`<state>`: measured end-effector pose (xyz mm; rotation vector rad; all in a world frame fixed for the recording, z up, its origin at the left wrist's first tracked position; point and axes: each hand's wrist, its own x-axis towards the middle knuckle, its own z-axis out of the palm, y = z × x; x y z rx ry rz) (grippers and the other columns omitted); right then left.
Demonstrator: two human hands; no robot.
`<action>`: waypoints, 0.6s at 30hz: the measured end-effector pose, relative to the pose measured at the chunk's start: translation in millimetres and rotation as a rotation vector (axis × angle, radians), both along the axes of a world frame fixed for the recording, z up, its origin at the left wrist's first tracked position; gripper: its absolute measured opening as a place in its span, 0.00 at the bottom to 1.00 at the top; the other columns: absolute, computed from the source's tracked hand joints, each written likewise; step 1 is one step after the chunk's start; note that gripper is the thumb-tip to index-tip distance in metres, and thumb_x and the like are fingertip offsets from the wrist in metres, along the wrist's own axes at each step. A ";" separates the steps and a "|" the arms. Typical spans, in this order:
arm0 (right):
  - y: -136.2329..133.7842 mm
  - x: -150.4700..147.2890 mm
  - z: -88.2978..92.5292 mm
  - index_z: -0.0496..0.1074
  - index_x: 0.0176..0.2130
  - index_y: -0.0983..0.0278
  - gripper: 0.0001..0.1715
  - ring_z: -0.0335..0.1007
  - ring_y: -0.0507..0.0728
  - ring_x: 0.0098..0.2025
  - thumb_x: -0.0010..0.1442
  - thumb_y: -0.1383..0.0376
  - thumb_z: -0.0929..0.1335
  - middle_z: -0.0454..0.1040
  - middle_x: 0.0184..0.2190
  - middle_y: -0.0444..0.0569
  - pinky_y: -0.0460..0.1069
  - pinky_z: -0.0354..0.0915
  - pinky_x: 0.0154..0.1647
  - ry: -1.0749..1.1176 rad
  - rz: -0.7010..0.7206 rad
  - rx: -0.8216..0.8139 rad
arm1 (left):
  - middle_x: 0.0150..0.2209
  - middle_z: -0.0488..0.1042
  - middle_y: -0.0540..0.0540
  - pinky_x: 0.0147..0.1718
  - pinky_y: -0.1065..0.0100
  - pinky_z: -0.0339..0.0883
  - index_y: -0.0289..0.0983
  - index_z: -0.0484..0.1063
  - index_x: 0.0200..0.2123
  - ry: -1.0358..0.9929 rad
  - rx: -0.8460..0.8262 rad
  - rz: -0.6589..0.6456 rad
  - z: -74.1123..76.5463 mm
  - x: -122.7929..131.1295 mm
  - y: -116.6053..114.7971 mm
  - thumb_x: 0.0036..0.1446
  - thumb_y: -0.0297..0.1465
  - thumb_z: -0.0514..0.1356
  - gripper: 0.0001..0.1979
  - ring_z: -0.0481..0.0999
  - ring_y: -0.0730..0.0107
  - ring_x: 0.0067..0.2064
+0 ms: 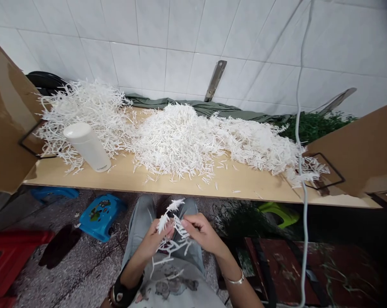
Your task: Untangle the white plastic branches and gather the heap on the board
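Over my lap, in front of the table edge, both hands are closed on white branching plastic sprigs point(172, 246). My left hand point(156, 239) grips a cluster of them, with pale tips sticking up past the fingers. Close beside it, my right hand point(203, 231) pinches a sprig between thumb and fingers. Loose branched ends hang below both hands. On the tabletop lie a middle heap of small white pieces point(177, 141), a left heap of longer white sprigs point(87, 102) and a right heap of white pieces point(257, 143).
A white bottle point(89, 147) stands at the table's point(180, 188) left. Cardboard panels point(357, 149) flank both ends, and a pale cable point(299, 128) hangs at right. Below are a blue stool point(102, 216), a red stool point(16, 256) and a green stool point(280, 214).
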<state>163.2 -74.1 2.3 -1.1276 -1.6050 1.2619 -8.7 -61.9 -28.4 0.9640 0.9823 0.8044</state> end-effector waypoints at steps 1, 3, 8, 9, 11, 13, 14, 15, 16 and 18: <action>-0.5 -1.7 -1.8 0.49 0.19 0.62 0.31 0.40 0.45 0.17 0.61 0.46 0.62 0.44 0.14 0.36 0.45 0.41 0.19 0.170 -0.017 -0.098 | 0.16 0.59 0.53 0.24 0.71 0.54 0.36 0.65 0.17 -0.014 0.000 -0.035 -0.5 1.4 -2.0 0.46 0.52 0.62 0.25 0.58 0.76 0.21; -1.7 -7.6 -3.1 0.53 0.20 0.62 0.31 0.34 0.44 0.14 0.54 0.45 0.68 0.43 0.11 0.33 0.44 0.37 0.16 0.503 -0.088 -0.307 | 0.15 0.56 0.54 0.23 0.70 0.52 0.37 0.60 0.14 -0.027 0.003 -0.070 1.2 3.9 -6.1 0.45 0.52 0.63 0.27 0.55 0.77 0.21; -2.1 -17.5 11.8 0.57 0.21 0.61 0.24 0.30 0.43 0.11 0.53 0.53 0.72 0.43 0.09 0.31 0.43 0.33 0.11 0.841 -0.177 -0.404 | 0.18 0.59 0.54 0.24 0.70 0.54 0.37 0.63 0.17 -0.031 -0.018 -0.077 10.1 1.4 -15.1 0.45 0.49 0.64 0.23 0.55 0.75 0.23; -2.0 -11.5 17.8 0.56 0.21 0.61 0.23 0.30 0.43 0.11 0.55 0.57 0.71 0.43 0.09 0.31 0.42 0.32 0.10 0.874 -0.203 -0.314 | 0.18 0.58 0.54 0.24 0.70 0.54 0.37 0.63 0.18 -0.048 -0.028 -0.090 11.7 -1.8 -16.5 0.45 0.49 0.64 0.23 0.55 0.75 0.23; -2.5 12.8 32.2 0.55 0.20 0.61 0.23 0.26 0.43 0.12 0.56 0.62 0.70 0.40 0.11 0.30 0.41 0.30 0.09 0.949 -0.292 -0.071 | 0.18 0.57 0.54 0.23 0.70 0.53 0.37 0.62 0.18 -0.102 -0.047 -0.051 15.3 -10.3 -18.7 0.46 0.48 0.65 0.23 0.54 0.76 0.22; -1.8 47.0 48.3 0.52 0.19 0.62 0.24 0.21 0.42 0.13 0.56 0.63 0.69 0.36 0.12 0.30 0.40 0.28 0.10 1.001 -0.383 0.154 | 0.16 0.53 0.56 0.22 0.70 0.52 0.38 0.59 0.16 -0.154 -0.050 0.054 19.4 -19.5 -19.8 0.45 0.48 0.65 0.24 0.51 0.77 0.21; 0.6 63.3 55.9 0.52 0.20 0.63 0.23 0.22 0.43 0.13 0.57 0.66 0.68 0.36 0.12 0.30 0.40 0.29 0.11 1.020 -0.496 0.392 | 0.16 0.51 0.57 0.22 0.70 0.51 0.39 0.58 0.15 -0.173 -0.043 0.109 21.5 -23.0 -19.8 0.45 0.48 0.65 0.25 0.50 0.77 0.20; 5.5 76.5 62.4 0.52 0.20 0.62 0.22 0.25 0.43 0.12 0.58 0.66 0.66 0.38 0.11 0.31 0.41 0.31 0.11 0.984 -0.561 0.514 | 0.15 0.50 0.57 0.21 0.70 0.51 0.39 0.57 0.14 -0.191 -0.033 0.149 23.6 -25.1 -19.4 0.45 0.47 0.66 0.25 0.49 0.77 0.20; 13.7 85.1 67.4 0.52 0.20 0.62 0.21 0.29 0.44 0.12 0.59 0.66 0.65 0.41 0.11 0.32 0.41 0.34 0.11 0.893 -0.619 0.609 | 0.15 0.51 0.56 0.21 0.70 0.51 0.39 0.58 0.14 -0.196 -0.025 0.184 25.4 -25.7 -18.6 0.44 0.46 0.67 0.25 0.50 0.77 0.20; 40.3 87.8 71.1 0.56 0.21 0.62 0.18 0.42 0.46 0.13 0.60 0.66 0.64 0.52 0.13 0.36 0.42 0.43 0.14 0.528 -0.693 0.691 | 0.15 0.57 0.54 0.22 0.69 0.53 0.39 0.63 0.15 -0.173 -0.031 0.259 28.7 -22.4 -15.4 0.42 0.46 0.68 0.22 0.55 0.75 0.21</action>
